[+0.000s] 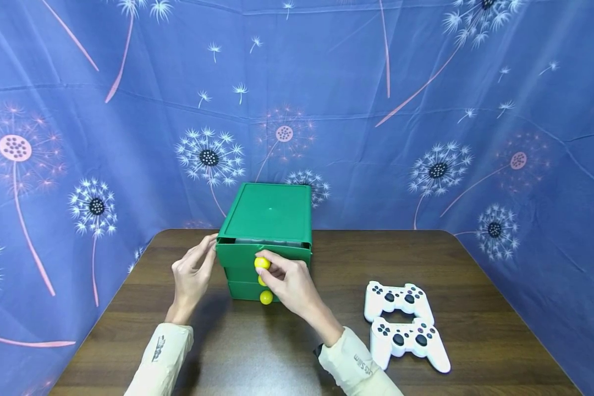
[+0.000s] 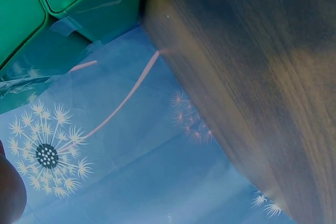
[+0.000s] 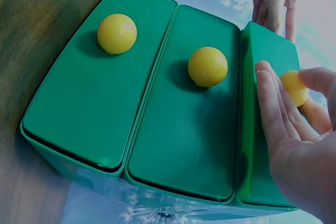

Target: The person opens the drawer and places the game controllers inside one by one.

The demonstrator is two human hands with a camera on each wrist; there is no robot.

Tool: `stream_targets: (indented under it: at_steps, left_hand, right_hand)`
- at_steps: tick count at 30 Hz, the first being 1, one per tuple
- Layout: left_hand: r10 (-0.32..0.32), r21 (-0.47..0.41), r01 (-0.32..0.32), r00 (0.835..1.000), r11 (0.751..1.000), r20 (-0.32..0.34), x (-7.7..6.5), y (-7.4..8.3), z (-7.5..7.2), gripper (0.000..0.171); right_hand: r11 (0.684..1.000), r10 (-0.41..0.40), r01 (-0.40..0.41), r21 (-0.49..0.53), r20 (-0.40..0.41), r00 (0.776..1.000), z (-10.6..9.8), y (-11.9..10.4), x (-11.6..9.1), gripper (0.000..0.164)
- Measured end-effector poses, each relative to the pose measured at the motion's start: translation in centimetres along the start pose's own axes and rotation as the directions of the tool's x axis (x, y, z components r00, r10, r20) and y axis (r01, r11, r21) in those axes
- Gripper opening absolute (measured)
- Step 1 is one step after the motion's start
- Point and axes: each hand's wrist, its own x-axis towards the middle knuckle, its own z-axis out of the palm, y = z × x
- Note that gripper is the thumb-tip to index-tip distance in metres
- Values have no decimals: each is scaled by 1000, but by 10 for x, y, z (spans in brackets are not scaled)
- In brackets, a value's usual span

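A green cabinet with three stacked drawers (image 1: 274, 212) stands on the table, each drawer front bearing a round yellow knob. The top drawer (image 1: 237, 256) is pulled out a little, with a dark gap under the cabinet's lid. My right hand (image 1: 297, 283) pinches the top yellow knob (image 3: 294, 88) between thumb and fingers. Below it, the middle knob (image 3: 207, 66) and bottom knob (image 3: 116, 33) sit on drawers that are closed. My left hand (image 1: 192, 275) has its fingers extended, their tips at the cabinet's upper left front corner.
Two white game controllers (image 1: 410, 344) lie one in front of the other on the wooden table (image 1: 475, 308), right of the cabinet. Behind the table hangs a blue cloth (image 1: 356, 165) with dandelion prints. Clear tape (image 2: 65, 26) shows on the cabinet's side.
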Motion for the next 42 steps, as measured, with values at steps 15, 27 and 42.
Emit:
stream_targets:
  at_steps: [15,27,42]
  left_hand:
    - [-2,14,2,1000,1000,-8,1,0,1,43]
    - [10,14,-9,1000,1000,-10,1,0,1,39]
    - [-3,17,3,1000,1000,-15,0,0,2,41]
  right_hand:
    - [1000,-14,14,5,-15,1000,1,6,6,26]
    - [1000,0,0,-3,-18,1000,-1,9,10,25]
    - [1000,14,-14,2,-18,1000,-1,11,10,26]
